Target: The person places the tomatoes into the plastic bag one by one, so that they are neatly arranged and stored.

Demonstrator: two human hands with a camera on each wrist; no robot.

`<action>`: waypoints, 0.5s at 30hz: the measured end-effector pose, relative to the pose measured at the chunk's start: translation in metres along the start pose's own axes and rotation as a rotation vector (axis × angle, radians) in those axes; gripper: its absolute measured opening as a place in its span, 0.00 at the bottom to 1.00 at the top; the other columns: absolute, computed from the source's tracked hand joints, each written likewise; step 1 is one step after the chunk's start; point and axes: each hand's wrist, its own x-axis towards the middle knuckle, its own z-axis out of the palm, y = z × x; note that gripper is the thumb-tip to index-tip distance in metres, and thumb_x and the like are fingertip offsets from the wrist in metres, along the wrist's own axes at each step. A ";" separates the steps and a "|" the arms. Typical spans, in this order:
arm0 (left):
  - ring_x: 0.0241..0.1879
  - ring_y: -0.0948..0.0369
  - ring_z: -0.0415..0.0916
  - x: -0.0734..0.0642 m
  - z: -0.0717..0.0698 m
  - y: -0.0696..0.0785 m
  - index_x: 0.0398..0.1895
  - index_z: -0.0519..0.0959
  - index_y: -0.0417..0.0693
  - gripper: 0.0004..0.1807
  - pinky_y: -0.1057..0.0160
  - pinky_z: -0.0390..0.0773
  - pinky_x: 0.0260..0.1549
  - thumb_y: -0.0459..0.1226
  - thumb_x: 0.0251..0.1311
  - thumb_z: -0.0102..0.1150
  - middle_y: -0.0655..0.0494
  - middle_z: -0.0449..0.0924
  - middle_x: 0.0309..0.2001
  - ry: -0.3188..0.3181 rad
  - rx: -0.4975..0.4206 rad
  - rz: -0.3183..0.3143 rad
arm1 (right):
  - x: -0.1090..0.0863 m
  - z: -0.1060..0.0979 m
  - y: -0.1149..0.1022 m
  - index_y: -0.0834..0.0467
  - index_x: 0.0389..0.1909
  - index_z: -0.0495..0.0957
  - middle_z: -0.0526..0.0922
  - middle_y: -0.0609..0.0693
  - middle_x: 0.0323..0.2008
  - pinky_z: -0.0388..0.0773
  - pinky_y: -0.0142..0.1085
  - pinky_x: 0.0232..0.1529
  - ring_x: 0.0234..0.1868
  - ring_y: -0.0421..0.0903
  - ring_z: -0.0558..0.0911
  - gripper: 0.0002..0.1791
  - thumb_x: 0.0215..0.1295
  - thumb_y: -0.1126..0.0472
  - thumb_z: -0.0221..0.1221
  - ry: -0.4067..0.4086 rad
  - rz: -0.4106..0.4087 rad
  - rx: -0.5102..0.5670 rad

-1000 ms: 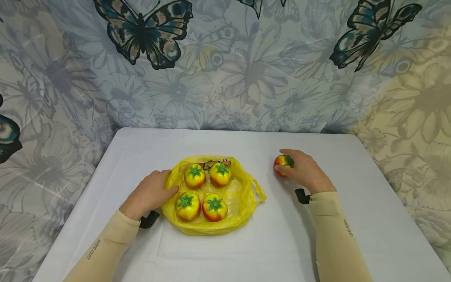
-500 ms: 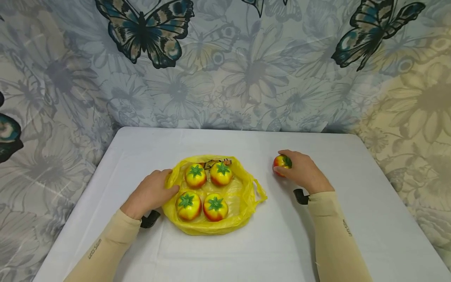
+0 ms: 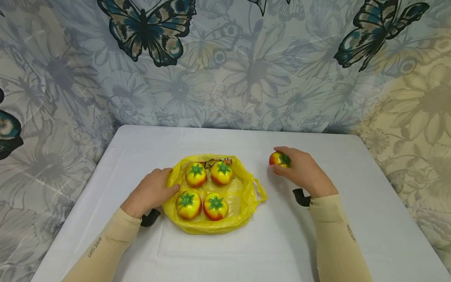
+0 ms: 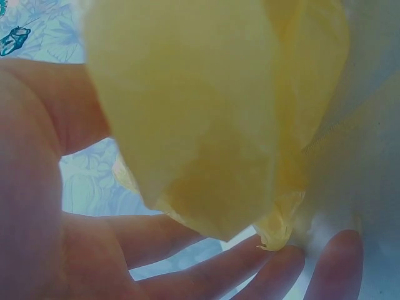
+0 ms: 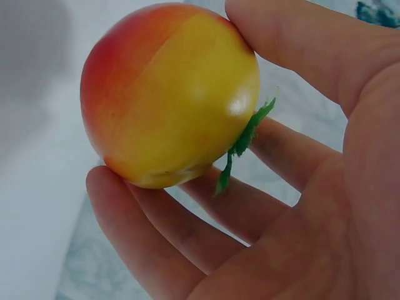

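My right hand (image 3: 305, 170) grips a red-and-yellow tomato (image 5: 169, 94) with a green leafy top, to the right of the bag. In the right wrist view the thumb and fingertips press on opposite sides of it. A yellow plastic bag (image 3: 240, 196) lies spread on the table with its mouth wide, and several similar tomatoes (image 3: 215, 206) sit in it, green tops up. At the bag's left rim, my left hand (image 3: 149, 194) pinches the thin plastic, thumb toward the inside. The bag's film (image 4: 200, 112) covers much of the left wrist view.
A white cloth (image 3: 197, 258) covers the table. One looped bag handle (image 3: 261, 192) sticks out at the bag's right side. Behind the table hangs a flower-and-butterfly backdrop (image 3: 211, 86).
My right hand has moved slightly to the left and up in the head view with the tomato in it. The left hand keeps its place on the bag's rim.
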 end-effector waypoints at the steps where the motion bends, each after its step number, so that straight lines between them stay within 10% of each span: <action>1: 0.47 0.50 0.78 0.000 0.000 0.000 0.77 0.69 0.32 0.37 0.46 0.82 0.52 0.48 0.75 0.59 0.33 0.80 0.60 0.000 0.000 -0.001 | -0.002 -0.001 -0.004 0.50 0.81 0.69 0.76 0.59 0.75 0.76 0.62 0.69 0.66 0.60 0.78 0.38 0.75 0.45 0.66 0.004 -0.007 0.004; 15: 0.50 0.48 0.78 -0.001 0.000 0.000 0.78 0.69 0.33 0.37 0.44 0.82 0.54 0.48 0.75 0.59 0.33 0.80 0.62 0.004 -0.003 -0.011 | -0.023 0.011 -0.065 0.52 0.78 0.72 0.78 0.55 0.72 0.82 0.57 0.66 0.66 0.57 0.82 0.37 0.72 0.48 0.71 0.068 -0.238 -0.055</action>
